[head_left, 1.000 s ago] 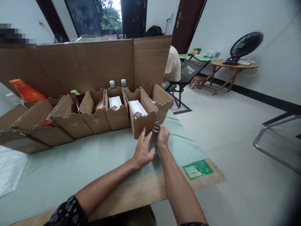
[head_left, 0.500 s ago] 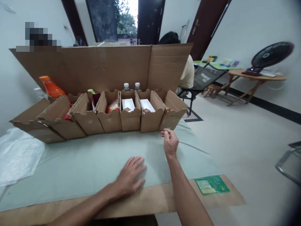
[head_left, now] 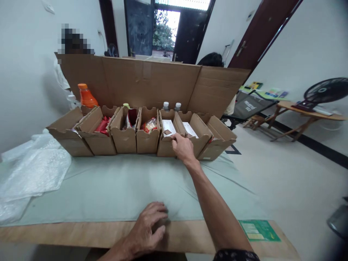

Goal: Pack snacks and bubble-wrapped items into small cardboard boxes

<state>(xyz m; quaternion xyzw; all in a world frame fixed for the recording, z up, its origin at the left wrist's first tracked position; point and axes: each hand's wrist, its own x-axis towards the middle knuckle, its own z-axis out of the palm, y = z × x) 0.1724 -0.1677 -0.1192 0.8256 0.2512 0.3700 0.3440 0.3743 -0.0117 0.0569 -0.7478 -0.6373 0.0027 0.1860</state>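
A cardboard bin (head_left: 165,146), fifth from the left in a row of seven, is set upright on the cloth-covered counter (head_left: 116,188). Its long axis is directed front to back, its scalloped front turned toward the counter's near edge. The right hand (head_left: 182,146) is curled at its front right corner; with fingertips partly hidden, whether the rim is gripped cannot be told. The left hand (head_left: 149,224) is held loosely open at the near edge.
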